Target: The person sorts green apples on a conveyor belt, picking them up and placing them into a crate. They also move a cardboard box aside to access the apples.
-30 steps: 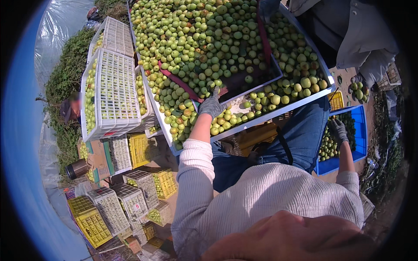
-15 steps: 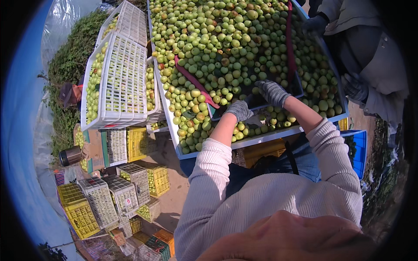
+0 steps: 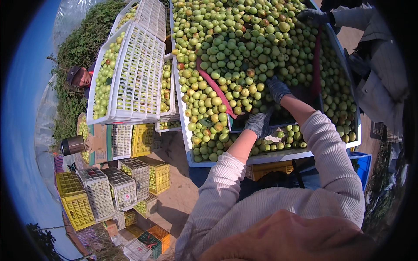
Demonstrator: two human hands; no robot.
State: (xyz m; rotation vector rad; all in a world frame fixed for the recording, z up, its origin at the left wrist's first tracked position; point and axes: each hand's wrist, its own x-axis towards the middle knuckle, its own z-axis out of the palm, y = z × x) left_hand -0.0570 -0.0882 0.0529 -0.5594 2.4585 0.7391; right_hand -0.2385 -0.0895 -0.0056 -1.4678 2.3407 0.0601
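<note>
Heaped small green-yellow fruits (image 3: 244, 45), which look like jujubes, fill a large white-rimmed bin (image 3: 226, 162) before me. Set in the heap is a dark tray section (image 3: 292, 116) with a blue rim, flanked by two red strips (image 3: 214, 85). My left hand (image 3: 258, 125), in a grey knit glove, is at the tray's near edge, thumb held apart from the fingers. Farther in, my right hand (image 3: 278, 89), gloved alike, reaches to the fruits with its fingers extended. I see no fruit held in either hand; the fingertips are partly hidden.
At the left stand white crates (image 3: 135, 71) full of fruit, with a person (image 3: 82, 77) behind them. Yellow and grey crates (image 3: 98, 193) are stacked lower left. A co-worker's gloved hand (image 3: 311, 16) rests at the bin's far right. A blue crate (image 3: 361, 167) is near my right.
The view has shifted, so the bin sits farther right. Fruits have spread over the tray between the red strips. The co-worker's lower hand is no longer visible at the bin's right side.
</note>
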